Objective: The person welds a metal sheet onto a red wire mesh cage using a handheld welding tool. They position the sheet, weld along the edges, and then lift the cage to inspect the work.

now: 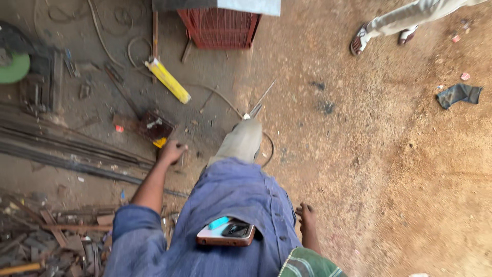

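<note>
View from above of a person standing on a dirt floor (389,169) in a metal workshop. The left hand (171,152) hangs low over the floor with its fingers curled loosely inward; whether they enclose anything cannot be told, though a small dark metal piece with a yellow edge (155,128) lies just beside them, apparently not lifted. The right hand (306,214) hangs at the side, fingers bent and holding nothing visible. A phone (226,233) protrudes from the pocket of the blue shirt (236,195). Judged from this arrangement, the pick-up is at its start: the hand is near the piece and no grasp is evident. Around it lie long steel bars (61,149) to the left, a scrap pile (46,241) at lower left, a yellow tube (168,80), thin rods (261,98) ahead and a red mesh crate (219,25). Another person's sandalled feet (382,37) stand well apart at upper right.
</note>
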